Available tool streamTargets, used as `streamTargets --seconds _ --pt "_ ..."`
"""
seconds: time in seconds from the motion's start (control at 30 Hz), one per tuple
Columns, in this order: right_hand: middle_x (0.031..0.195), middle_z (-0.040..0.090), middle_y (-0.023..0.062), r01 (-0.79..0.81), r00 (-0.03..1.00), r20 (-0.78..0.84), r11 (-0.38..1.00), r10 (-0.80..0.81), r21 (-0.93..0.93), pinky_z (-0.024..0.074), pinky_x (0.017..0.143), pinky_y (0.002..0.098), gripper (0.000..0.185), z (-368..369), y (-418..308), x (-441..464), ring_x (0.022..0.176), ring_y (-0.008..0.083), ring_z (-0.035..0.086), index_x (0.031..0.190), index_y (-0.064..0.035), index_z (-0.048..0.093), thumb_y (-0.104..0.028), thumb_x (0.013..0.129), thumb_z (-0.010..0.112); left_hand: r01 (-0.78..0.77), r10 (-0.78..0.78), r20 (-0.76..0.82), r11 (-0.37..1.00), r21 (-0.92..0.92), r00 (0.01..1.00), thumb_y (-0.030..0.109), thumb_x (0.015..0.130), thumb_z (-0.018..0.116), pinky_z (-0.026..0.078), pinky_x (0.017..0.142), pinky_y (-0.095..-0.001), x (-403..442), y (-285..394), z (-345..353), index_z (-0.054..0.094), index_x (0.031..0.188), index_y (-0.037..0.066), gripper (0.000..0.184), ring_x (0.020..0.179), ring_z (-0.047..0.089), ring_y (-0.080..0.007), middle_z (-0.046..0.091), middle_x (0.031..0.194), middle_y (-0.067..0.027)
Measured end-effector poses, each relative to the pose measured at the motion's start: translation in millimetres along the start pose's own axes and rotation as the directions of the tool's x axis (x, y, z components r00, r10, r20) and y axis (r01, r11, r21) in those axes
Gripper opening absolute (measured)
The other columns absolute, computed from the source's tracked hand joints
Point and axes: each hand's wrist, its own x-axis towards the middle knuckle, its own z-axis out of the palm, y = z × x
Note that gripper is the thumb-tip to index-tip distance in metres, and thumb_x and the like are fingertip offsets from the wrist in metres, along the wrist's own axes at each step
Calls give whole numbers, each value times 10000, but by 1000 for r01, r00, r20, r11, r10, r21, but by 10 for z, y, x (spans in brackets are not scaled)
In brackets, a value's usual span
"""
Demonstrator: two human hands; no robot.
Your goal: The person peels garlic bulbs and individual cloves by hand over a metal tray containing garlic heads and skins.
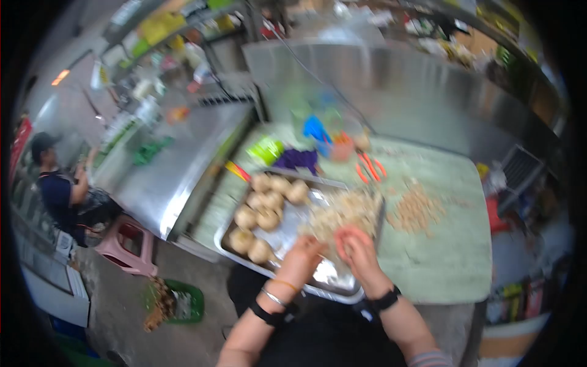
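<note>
A metal tray [287,235] lies near the front edge of the pale green table. Several round whitish pieces [268,218] fill its left side, and a heap of pale shreds or slices [348,211] covers its right side. Over the tray's front part, my left hand [304,257] has its fingers curled together. Close to its right, my right hand [356,249] is also curled, at the near edge of the heap. Blur hides what either hand holds, if anything.
Right of the tray are small tan pieces [417,210] on the green table [446,269]. Behind it lie orange-handled pliers [370,168], a purple cloth [298,160] and a clear container [336,147]. A person [58,183] sits far left near a pink stool [128,248].
</note>
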Motion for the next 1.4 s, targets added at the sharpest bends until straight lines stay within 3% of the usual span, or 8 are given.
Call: streamTargets --seconds 0.2,0.27,0.4,0.5,0.83,1.1,1.27,1.4 --pt "608 493 -38 52 995 101 952 -22 -300 344 454 207 206 118 -16 -50 515 50 455 1019 -68 585 -169 841 607 138 -185 -235 969 -203 954 156 832 660 502 657 -317 23 -68 -64 609 1062 38 263 757 614 -237 575 913 -126" --pt "622 564 18 277 959 221 731 -176 -624 432 493 270 329 163 54 -72 529 122 555 1063 -73 576 -200 785 696 266 -375 -123 818 -510 919 189 823 673 491 644 -309 -21 -156 -69 621 1028 32 263 712 594 -211 589 883 -118" --pt "805 651 162 259 966 228 472 -122 -843 506 623 339 397 279 -74 -166 714 280 662 1104 -68 563 -217 769 716 189 -261 -104 872 -452 960 220 835 686 483 653 -249 -42 -34 -93 628 1024 17 284 711 587 -129 611 865 -73" --pt "820 650 160 501 856 331 481 -396 -720 507 637 342 359 226 63 -89 732 270 660 1088 -53 565 -215 796 697 267 -376 75 491 -829 924 209 874 647 483 657 -240 -25 -74 -28 629 1036 18 251 719 589 -126 608 867 -63" --pt "771 625 54 345 938 213 685 -272 -641 450 556 253 267 215 55 -94 586 112 560 1153 -30 559 -171 928 533 344 -390 70 695 -632 918 198 927 565 486 580 -237 -6 107 -15 548 1059 14 227 613 597 -115 612 746 -45" --pt "989 644 188 464 884 350 501 -309 -731 492 778 356 287 259 -11 -126 920 326 634 1161 -16 543 -166 920 497 266 -322 61 646 -716 945 115 886 566 502 601 -245 -44 -74 128 508 1138 28 274 707 623 -105 628 873 -68" --pt "889 654 98 501 860 299 564 -414 -657 485 686 299 310 191 68 -31 780 189 632 1213 -36 528 -187 947 479 257 -364 164 224 -940 917 127 927 562 510 685 -243 -48 -29 48 548 1113 8 221 740 626 -125 612 967 -56" --pt "758 551 -17 228 973 162 821 -167 -523 401 552 196 315 172 -5 -64 613 39 479 1241 -51 525 -192 965 471 273 -381 185 190 -943 906 113 919 574 517 720 -250 -49 -77 59 557 1153 2 260 797 637 -140 611 996 -49"
